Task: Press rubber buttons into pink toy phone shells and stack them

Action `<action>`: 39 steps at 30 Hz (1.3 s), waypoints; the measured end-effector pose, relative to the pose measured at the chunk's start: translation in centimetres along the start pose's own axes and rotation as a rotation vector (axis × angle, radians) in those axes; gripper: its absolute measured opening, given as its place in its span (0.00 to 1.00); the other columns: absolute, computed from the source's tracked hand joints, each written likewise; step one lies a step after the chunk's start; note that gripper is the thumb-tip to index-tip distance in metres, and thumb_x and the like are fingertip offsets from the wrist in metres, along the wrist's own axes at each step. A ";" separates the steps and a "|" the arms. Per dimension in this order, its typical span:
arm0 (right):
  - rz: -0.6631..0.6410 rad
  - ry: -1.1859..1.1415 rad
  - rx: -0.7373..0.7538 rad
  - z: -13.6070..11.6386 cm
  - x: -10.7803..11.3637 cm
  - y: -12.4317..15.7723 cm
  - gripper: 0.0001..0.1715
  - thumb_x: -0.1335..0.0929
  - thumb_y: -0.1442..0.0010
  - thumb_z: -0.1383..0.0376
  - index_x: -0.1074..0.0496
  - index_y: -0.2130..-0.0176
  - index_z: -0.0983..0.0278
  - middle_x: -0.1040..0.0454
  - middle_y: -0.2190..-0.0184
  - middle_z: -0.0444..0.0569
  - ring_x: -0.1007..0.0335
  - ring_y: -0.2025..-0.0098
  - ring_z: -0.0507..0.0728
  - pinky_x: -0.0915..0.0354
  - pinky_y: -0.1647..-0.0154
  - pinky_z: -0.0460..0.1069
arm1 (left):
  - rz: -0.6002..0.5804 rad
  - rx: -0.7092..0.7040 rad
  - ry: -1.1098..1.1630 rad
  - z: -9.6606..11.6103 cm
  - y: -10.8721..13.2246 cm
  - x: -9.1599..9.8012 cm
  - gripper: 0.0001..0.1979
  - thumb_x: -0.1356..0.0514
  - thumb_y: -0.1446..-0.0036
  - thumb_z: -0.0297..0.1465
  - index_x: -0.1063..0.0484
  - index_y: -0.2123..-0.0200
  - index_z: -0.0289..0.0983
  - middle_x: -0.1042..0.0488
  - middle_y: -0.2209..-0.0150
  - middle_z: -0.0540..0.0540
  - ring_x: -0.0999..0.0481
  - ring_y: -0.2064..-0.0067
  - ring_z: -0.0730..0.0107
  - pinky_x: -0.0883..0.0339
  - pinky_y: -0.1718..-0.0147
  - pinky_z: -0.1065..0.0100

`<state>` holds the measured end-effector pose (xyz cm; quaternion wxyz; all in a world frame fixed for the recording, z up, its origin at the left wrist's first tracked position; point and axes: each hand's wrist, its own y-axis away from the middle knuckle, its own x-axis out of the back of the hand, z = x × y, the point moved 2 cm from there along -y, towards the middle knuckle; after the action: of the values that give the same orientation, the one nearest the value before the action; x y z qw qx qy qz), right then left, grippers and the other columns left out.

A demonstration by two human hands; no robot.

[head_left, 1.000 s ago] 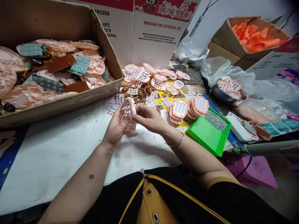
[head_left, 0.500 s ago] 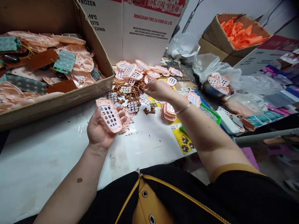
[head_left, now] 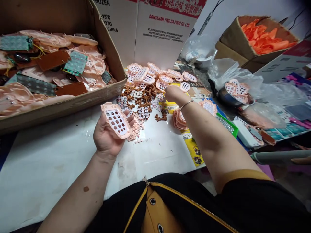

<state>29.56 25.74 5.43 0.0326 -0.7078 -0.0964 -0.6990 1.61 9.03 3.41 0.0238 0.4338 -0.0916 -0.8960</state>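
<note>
My left hand holds a pink plastic casing tilted up, its white panel full of dark holes facing me. My right hand reaches over the parts with its fingers curled and mostly hidden; whether they hold anything does not show. Close to it lie brown bone-shaped pieces and more pink casings heaped at the back. White button sheets and loose small pink pieces lie between my hands. A stack of pink casings stands beneath my right forearm.
A cardboard box of casings and circuit boards stands at left. On the right are a green tray of small metal parts, a metal bowl of pink casings, plastic bags and a box of orange pieces.
The view has shifted, so the surroundings appear further right. My right hand has moved slightly right, away from the brown pieces. My left hand still holds the pink casing.
</note>
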 end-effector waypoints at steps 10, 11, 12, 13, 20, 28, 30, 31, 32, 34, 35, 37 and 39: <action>0.280 -1.704 -0.062 -5.8 -0.4 9.9 0.22 0.24 0.49 0.50 0.28 0.60 0.58 0.24 0.64 0.42 0.25 0.63 0.50 0.25 0.61 0.47 | -0.042 -0.014 0.010 -0.6 0.0 0.1 0.28 0.32 0.52 0.47 0.24 0.55 0.33 0.20 0.58 0.38 0.18 0.55 0.54 0.23 0.51 0.55; 0.259 -1.776 -0.080 -6.4 -1.0 10.5 0.23 0.23 0.51 0.51 0.28 0.60 0.58 0.23 0.64 0.42 0.25 0.63 0.50 0.24 0.61 0.47 | -0.045 -0.005 0.000 -0.6 0.0 0.0 0.28 0.32 0.52 0.48 0.24 0.55 0.33 0.20 0.58 0.38 0.18 0.57 0.54 0.22 0.53 0.56; 0.231 -1.848 -0.098 -7.1 -1.5 10.8 0.24 0.21 0.54 0.51 0.27 0.60 0.58 0.23 0.64 0.41 0.25 0.64 0.49 0.24 0.61 0.47 | -0.049 0.004 -0.013 -0.6 0.0 -0.1 0.28 0.33 0.52 0.48 0.24 0.54 0.33 0.20 0.59 0.37 0.18 0.59 0.55 0.22 0.56 0.56; 0.203 -1.913 -0.113 -7.6 -2.0 11.1 0.26 0.20 0.56 0.52 0.27 0.60 0.58 0.22 0.65 0.41 0.25 0.65 0.49 0.24 0.62 0.47 | -0.055 0.011 -0.027 -0.6 0.0 -0.1 0.28 0.33 0.52 0.48 0.24 0.54 0.33 0.19 0.59 0.37 0.18 0.60 0.56 0.21 0.59 0.57; 0.416 -1.739 0.096 -10.6 -2.8 13.3 0.15 0.24 0.45 0.54 0.22 0.58 0.53 0.19 0.59 0.43 0.22 0.56 0.54 0.23 0.50 0.56 | -0.091 0.116 -0.061 -1.1 0.4 0.0 0.27 0.34 0.49 0.48 0.26 0.50 0.37 0.19 0.54 0.37 0.18 0.55 0.47 0.21 0.61 0.50; 0.646 -0.805 0.637 -13.4 -4.0 15.3 0.16 0.36 0.33 0.64 0.20 0.53 0.50 0.22 0.46 0.48 0.25 0.45 0.58 0.31 0.40 0.60 | -0.066 0.100 -0.100 -2.2 0.7 0.3 0.20 0.29 0.53 0.43 0.22 0.59 0.40 0.19 0.59 0.43 0.22 0.47 0.49 0.25 0.49 0.53; 0.637 -0.752 0.689 -13.4 -4.6 15.0 0.17 0.37 0.32 0.64 0.21 0.51 0.52 0.22 0.46 0.49 0.26 0.44 0.57 0.32 0.39 0.60 | -0.055 0.142 -0.111 -2.3 0.8 0.3 0.23 0.28 0.57 0.45 0.21 0.60 0.39 0.19 0.59 0.42 0.22 0.48 0.47 0.24 0.50 0.51; 0.629 -0.739 0.716 -13.3 -4.7 14.8 0.17 0.37 0.32 0.64 0.22 0.50 0.53 0.22 0.46 0.50 0.26 0.43 0.57 0.32 0.38 0.60 | -0.051 0.153 -0.118 -2.2 0.8 0.2 0.24 0.27 0.58 0.45 0.21 0.60 0.39 0.19 0.59 0.42 0.22 0.48 0.46 0.25 0.49 0.49; 0.620 -0.729 0.740 -13.2 -4.7 14.7 0.17 0.37 0.32 0.63 0.22 0.49 0.55 0.22 0.45 0.51 0.26 0.42 0.56 0.33 0.38 0.59 | -0.046 0.158 -0.128 -2.2 0.9 0.2 0.24 0.27 0.60 0.46 0.21 0.61 0.39 0.19 0.59 0.42 0.22 0.48 0.45 0.25 0.49 0.48; 0.607 -0.715 0.789 -12.9 -4.3 14.8 0.18 0.37 0.31 0.64 0.24 0.47 0.58 0.23 0.44 0.54 0.28 0.41 0.56 0.34 0.37 0.58 | -0.040 0.163 -0.151 -2.1 0.9 0.2 0.25 0.27 0.61 0.46 0.21 0.61 0.38 0.19 0.60 0.41 0.22 0.47 0.42 0.25 0.50 0.45; 0.604 -0.703 0.816 -12.7 -4.0 14.9 0.18 0.38 0.32 0.64 0.25 0.47 0.60 0.23 0.44 0.55 0.28 0.40 0.55 0.34 0.36 0.57 | -0.039 0.168 -0.162 -2.1 1.0 0.2 0.25 0.27 0.60 0.46 0.22 0.60 0.38 0.19 0.59 0.41 0.23 0.47 0.41 0.25 0.50 0.44; 0.589 -0.641 0.850 -12.5 -3.4 15.2 0.19 0.38 0.31 0.64 0.26 0.45 0.62 0.24 0.43 0.56 0.29 0.40 0.55 0.38 0.34 0.57 | -0.043 0.184 -0.183 -2.1 1.0 0.2 0.26 0.28 0.58 0.47 0.22 0.58 0.39 0.19 0.58 0.40 0.25 0.43 0.39 0.26 0.49 0.43; 0.570 -0.536 0.851 -12.5 -3.1 15.6 0.21 0.37 0.31 0.58 0.26 0.44 0.63 0.25 0.42 0.56 0.31 0.37 0.58 0.42 0.31 0.60 | -0.048 0.172 -0.200 -2.1 0.9 0.3 0.26 0.30 0.56 0.47 0.24 0.55 0.40 0.20 0.56 0.39 0.28 0.39 0.39 0.27 0.48 0.43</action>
<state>20.07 7.87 3.94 0.4756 -0.7828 -0.1795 -0.3588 3.08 7.80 2.09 -0.0441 0.3446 -0.1598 -0.9240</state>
